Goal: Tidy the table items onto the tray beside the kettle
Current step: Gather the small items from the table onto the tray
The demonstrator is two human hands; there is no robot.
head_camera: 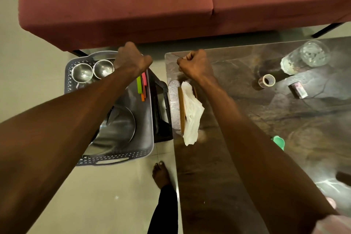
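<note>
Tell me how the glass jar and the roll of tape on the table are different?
The glass jar is clear, and you can see through it; the roll of tape is brownish with a pale rim. The jar is much bigger than the tape roll. The jar lies tipped over on its side, farther from the person, while the tape roll sits nearer. Both are round with an open middle, and both rest on the dark table.

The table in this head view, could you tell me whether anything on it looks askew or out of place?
Yes: the clear glass jar lies on its side on the table instead of standing, and the white tissue sits crumpled on a wooden board, hanging past its near end.
</note>
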